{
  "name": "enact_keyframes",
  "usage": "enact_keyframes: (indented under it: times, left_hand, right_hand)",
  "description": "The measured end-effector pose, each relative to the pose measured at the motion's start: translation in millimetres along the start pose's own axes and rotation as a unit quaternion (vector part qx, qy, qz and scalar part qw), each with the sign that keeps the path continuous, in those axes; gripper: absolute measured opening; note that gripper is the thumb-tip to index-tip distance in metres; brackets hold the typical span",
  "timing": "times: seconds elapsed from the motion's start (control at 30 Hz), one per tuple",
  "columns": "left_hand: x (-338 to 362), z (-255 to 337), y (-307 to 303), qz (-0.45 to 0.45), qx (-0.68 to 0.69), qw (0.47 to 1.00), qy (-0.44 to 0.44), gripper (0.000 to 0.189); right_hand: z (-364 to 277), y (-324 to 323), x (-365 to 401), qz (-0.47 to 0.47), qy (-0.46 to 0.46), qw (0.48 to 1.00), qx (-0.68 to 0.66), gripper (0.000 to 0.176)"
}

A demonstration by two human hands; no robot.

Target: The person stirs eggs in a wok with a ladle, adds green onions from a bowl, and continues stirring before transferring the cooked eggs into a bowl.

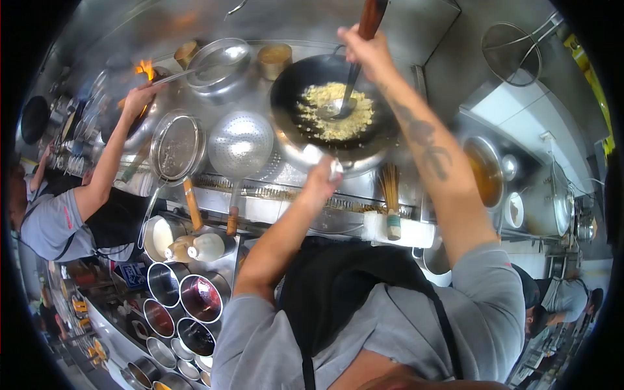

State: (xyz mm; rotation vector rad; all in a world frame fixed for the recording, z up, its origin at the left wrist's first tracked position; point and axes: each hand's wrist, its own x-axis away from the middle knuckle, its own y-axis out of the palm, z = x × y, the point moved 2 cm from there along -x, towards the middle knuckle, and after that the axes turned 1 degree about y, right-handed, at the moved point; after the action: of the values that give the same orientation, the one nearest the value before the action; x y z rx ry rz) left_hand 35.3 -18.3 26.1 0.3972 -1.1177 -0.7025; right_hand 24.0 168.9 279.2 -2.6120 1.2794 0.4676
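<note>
A black wok (286, 97) sits on the range in front of me, with yellow-white crumbly food (354, 127) spread across its bottom; it looks like scrambled egg or egg-coated rice. My left hand (320, 175) is closed on the wok's near edge through a folded white cloth (313, 155). Above the wok's far right side, my right hand (369, 55) grips a ladle (351, 84) by its long shaft, just below the dark wooden handle. The ladle's bowl rests low among the food.
Left of the wok lie a perforated skimmer (240, 144) and a round mesh strainer (177, 146). A bamboo brush (391, 198) lies near the front right. Farther left, a co-worker (71, 214) reaches toward a burner with flames (144, 69). Sauce pots (201, 298) stand at lower left.
</note>
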Motion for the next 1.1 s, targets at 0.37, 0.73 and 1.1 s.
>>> enact_keyframes:
  times: [0.37,0.73,1.1]
  left_hand:
    - [22.3,-41.5,-36.9,-0.001,-0.087,0.996,0.027,0.028]
    - [112.1,-1.6,36.9,-0.046,-0.011,0.999,-0.028,0.017]
    - [82.6,-44.8,-40.6,-0.085,-0.14,0.983,0.088,0.02]
  right_hand:
    - [2.4,-29.9,-4.9,0.136,-0.051,0.987,-0.063,0.024]
    - [-130.8,-32.1,-3.3,0.097,-0.06,0.987,-0.116,0.02]
    - [-118.8,-64.2,17.9,0.143,-0.135,0.979,0.055,0.02]
